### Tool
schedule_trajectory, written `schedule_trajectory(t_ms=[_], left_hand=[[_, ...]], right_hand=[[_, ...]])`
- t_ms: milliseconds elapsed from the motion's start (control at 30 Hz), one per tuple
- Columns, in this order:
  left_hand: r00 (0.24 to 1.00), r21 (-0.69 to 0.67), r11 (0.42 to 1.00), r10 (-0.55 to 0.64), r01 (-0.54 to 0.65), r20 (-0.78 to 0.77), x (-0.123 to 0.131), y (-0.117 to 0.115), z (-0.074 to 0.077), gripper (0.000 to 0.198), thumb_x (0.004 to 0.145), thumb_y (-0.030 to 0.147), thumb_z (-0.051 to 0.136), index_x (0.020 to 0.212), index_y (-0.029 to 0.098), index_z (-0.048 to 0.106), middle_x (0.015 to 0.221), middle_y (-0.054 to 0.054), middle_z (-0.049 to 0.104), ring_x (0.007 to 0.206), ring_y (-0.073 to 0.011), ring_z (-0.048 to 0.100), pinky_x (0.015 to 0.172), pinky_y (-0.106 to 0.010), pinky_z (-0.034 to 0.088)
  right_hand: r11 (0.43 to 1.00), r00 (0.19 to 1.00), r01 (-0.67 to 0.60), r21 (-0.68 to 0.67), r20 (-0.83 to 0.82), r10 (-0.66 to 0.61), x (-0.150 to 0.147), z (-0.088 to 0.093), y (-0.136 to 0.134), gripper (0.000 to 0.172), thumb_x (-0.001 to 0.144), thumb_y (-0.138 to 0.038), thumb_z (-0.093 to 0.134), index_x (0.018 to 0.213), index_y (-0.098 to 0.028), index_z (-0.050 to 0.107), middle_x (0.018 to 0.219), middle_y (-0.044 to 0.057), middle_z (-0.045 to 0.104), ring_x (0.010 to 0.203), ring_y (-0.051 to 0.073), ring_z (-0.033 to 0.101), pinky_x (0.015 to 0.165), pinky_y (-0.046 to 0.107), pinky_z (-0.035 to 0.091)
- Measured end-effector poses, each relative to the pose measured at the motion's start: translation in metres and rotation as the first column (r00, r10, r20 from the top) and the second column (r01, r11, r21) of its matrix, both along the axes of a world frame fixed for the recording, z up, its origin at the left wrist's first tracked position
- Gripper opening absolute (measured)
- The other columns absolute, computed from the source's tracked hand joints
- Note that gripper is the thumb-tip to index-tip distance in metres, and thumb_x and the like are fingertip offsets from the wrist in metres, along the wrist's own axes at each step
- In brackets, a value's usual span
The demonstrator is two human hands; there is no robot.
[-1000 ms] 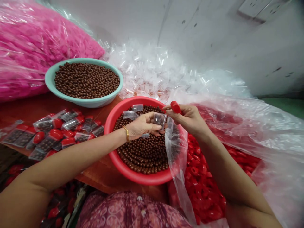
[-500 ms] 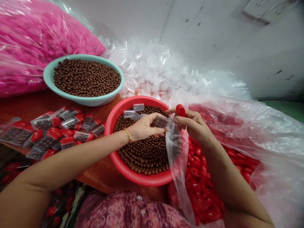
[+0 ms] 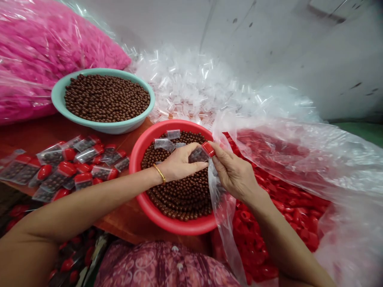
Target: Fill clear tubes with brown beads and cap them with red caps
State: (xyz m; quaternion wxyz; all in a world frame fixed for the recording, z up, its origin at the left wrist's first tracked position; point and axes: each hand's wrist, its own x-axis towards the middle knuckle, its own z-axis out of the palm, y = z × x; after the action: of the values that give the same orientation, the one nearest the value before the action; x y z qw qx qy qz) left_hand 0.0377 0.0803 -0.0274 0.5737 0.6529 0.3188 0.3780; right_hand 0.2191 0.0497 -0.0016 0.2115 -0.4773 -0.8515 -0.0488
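Over the red basin (image 3: 136, 175) of brown balls (image 3: 179, 199), my left hand (image 3: 176, 163) grips a small clear plastic container (image 3: 196, 154) between thumb and fingers. Dark contents show through its wall. My right hand (image 3: 233, 171) pinches a red cap (image 3: 208, 149) against the container's open end, on the right; whether it is fully seated I cannot tell. Several clear containers, such as one clear container (image 3: 164, 144), lie on the balls at the basin's far side. A strip of clear plastic sheet (image 3: 220, 203) hangs over the basin's right rim, below my right hand.
Capped, filled containers (image 3: 60, 171) lie piled on the left. Behind stands a pale green bowl (image 3: 103, 126) of brown balls, beside a bag of pink pieces (image 3: 60, 44). Clear containers (image 3: 191, 83) are heaped along the wall. Red caps (image 3: 254, 239) fill a plastic bag at right.
My right hand has moved left and down, bringing the red cap from above the bag's edge onto the container's end. My left hand stays nearly in place, holding the container.
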Motion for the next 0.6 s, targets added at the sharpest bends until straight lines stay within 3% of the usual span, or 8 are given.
schedule_trajectory(t_ms=[167, 367, 500, 600], left_hand=[[0.987, 0.127, 0.991, 0.071, -0.052, -0.147, -0.0008, -0.0006, 0.0002, 0.016, 0.071, 0.023, 0.062, 0.082, 0.015, 0.054, 0.073, 0.003, 0.053, 0.07, -0.0109, 0.049, 0.068, -0.025, 0.041], [0.973, 0.162, 0.984, 0.101, -0.067, -0.208, -0.0003, -0.0009, -0.0027, 0.012, 0.069, 0.023, 0.058, 0.07, 0.016, 0.048, 0.063, 0.006, 0.047, 0.06, -0.0083, 0.042, 0.056, -0.021, 0.033], [0.953, 0.156, 0.988, 0.066, -0.02, -0.296, -0.0014, -0.0002, -0.0002, 0.01, 0.067, 0.023, 0.057, 0.069, 0.016, 0.049, 0.06, 0.006, 0.048, 0.057, -0.0085, 0.044, 0.054, -0.02, 0.032], [0.938, 0.14, 0.987, -0.027, 0.08, -0.346, 0.0, -0.0015, 0.007, 0.014, 0.067, 0.028, 0.06, 0.071, 0.015, 0.054, 0.06, 0.005, 0.052, 0.057, -0.0093, 0.047, 0.053, -0.02, 0.032]], right_hand=[[0.987, 0.988, -0.024, 0.159, 0.156, -0.001, -0.002, -0.0045, -0.006, 0.043, 0.094, -0.024, 0.036, 0.137, -0.017, 0.043, 0.076, 0.005, 0.065, 0.058, 0.013, 0.059, 0.046, 0.021, 0.04], [0.964, 0.972, -0.205, 0.171, 0.148, 0.181, -0.002, -0.0091, -0.0024, 0.055, 0.094, -0.018, 0.037, 0.146, -0.015, 0.022, 0.071, 0.002, 0.063, 0.053, 0.011, 0.055, 0.046, 0.02, 0.04], [0.95, 0.965, -0.262, 0.169, 0.08, 0.252, 0.0017, -0.0067, -0.0039, 0.045, 0.092, -0.02, 0.041, 0.136, -0.008, 0.041, 0.061, 0.001, 0.06, 0.046, 0.01, 0.05, 0.043, 0.021, 0.036], [0.983, 0.973, -0.174, 0.065, -0.142, 0.182, 0.0034, -0.0024, -0.0043, 0.03, 0.092, -0.028, 0.043, 0.107, -0.014, 0.065, 0.053, -0.001, 0.055, 0.044, 0.009, 0.048, 0.044, 0.022, 0.035]])
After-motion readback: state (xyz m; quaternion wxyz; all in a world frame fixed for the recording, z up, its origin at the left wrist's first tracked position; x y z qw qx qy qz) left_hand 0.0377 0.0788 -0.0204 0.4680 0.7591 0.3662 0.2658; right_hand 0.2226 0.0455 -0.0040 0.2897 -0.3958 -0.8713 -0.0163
